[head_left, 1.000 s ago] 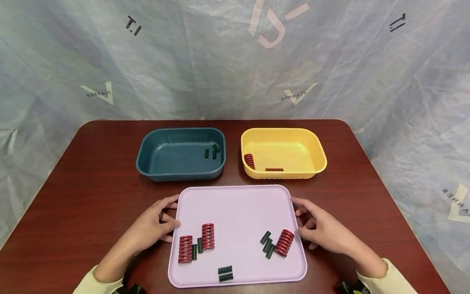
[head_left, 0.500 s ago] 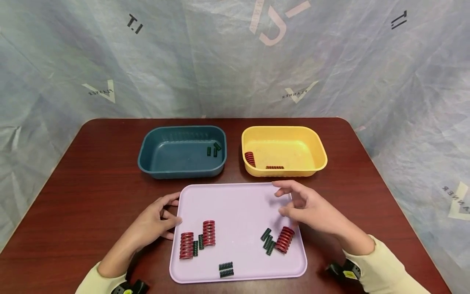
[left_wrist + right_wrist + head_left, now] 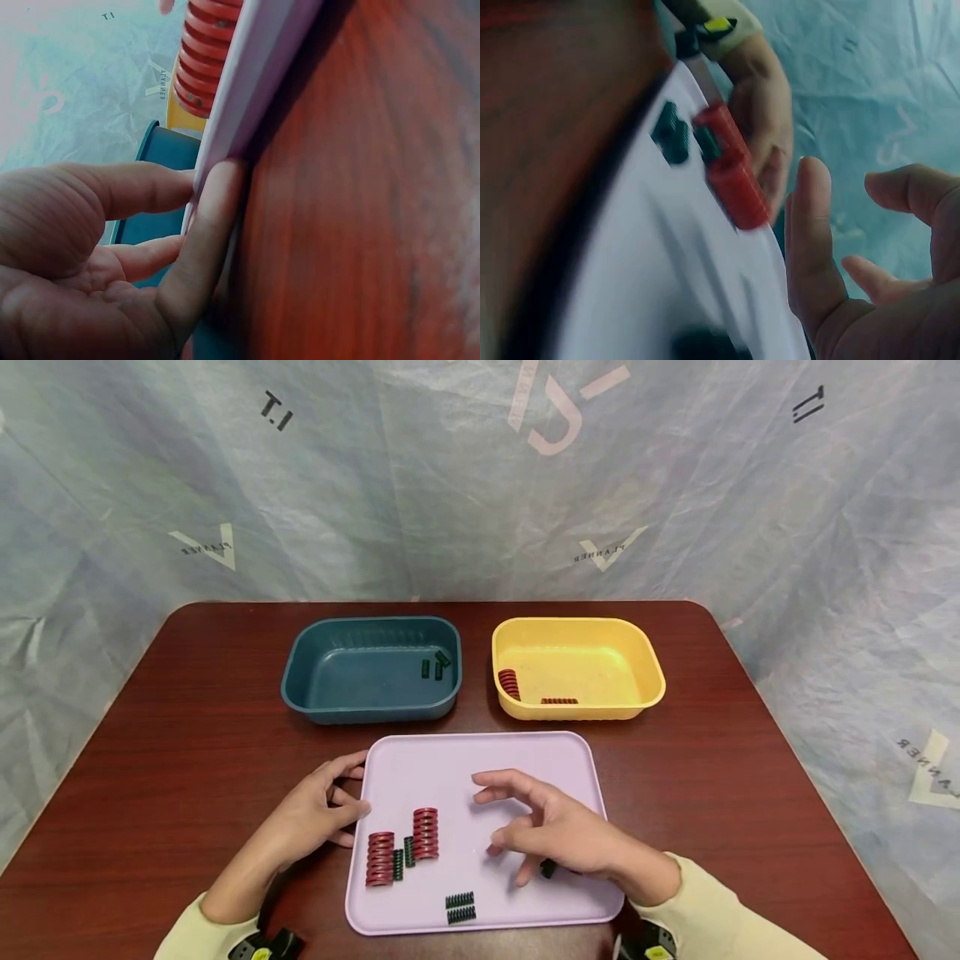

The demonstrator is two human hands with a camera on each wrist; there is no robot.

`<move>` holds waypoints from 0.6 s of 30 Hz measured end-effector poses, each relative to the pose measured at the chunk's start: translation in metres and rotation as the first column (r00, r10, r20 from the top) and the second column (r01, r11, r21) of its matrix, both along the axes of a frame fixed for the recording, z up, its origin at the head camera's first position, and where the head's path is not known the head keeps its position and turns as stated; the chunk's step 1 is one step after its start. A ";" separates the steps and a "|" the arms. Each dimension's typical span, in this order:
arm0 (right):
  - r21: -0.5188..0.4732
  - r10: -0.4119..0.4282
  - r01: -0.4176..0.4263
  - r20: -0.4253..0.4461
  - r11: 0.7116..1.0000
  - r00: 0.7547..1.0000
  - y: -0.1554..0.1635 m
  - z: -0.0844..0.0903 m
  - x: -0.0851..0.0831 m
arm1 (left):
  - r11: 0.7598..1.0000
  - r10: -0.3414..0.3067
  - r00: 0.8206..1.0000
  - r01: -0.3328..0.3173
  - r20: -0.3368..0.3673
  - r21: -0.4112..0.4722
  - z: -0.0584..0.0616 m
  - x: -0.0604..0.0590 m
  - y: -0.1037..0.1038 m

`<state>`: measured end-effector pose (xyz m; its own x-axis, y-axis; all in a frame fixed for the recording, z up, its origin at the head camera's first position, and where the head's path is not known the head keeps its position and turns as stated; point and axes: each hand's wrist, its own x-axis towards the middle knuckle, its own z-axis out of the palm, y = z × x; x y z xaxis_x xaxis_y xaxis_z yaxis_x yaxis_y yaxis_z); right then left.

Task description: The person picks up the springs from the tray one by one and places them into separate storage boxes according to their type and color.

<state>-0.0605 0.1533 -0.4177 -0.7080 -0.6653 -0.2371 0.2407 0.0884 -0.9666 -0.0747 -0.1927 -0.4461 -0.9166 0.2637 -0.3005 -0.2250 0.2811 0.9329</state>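
Lilac tray (image 3: 480, 760) sits at the near middle of the dark red table (image 3: 187, 693). Right hand (image 3: 558, 835) hovers low over the tray's right half, fingers spread and loosely bent, gripping nothing; in the right wrist view the fingers (image 3: 810, 232) stand apart with open air between them. A small dark green spring (image 3: 548, 867) peeks out just under that hand; the rest of what lies beneath is hidden.

Left hand (image 3: 311, 814) rests at the tray's left edge, on the table. Left wrist view shows the fingers (image 3: 202, 225) laid straight against the tray rim, touching it, not curled round it.

On the tray's left part: two red springs (image 3: 425, 833), upright side by side, with small dark green springs (image 3: 409, 852) between and beside them. Near the front edge, a pair of dark green springs (image 3: 460, 907) lying together.

Behind the tray, well apart from the hands: a blue-green tub (image 3: 322, 689) on the left with a few small dark springs in its right end, and a yellow tub (image 3: 645, 677) on the right holding red springs at its left and front wall.

Crinkled plastic sheeting (image 3: 480, 485) hangs behind the table.
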 end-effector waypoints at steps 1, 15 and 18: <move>-0.006 0.005 -0.005 0.013 1.000 1.000 -0.005 -0.001 0.001 | 1.000 -0.005 1.000 0.005 -0.004 0.002 0.000 0.000 0.000; -0.025 0.030 -0.028 0.076 0.999 0.997 -0.052 -0.014 0.003 | 1.000 0.008 1.000 -0.008 -0.007 -0.029 0.000 0.000 0.000; -0.003 0.010 -0.009 0.071 1.000 0.997 -0.058 -0.017 0.003 | 1.000 0.008 1.000 -0.008 -0.010 -0.028 0.000 0.000 0.000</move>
<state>-0.0576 0.0958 -0.4351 -0.6831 -0.6725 -0.2847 0.3076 0.0886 -0.9474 -0.0743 -0.1928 -0.4459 -0.9216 0.2476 -0.2990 -0.2187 0.3054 0.9268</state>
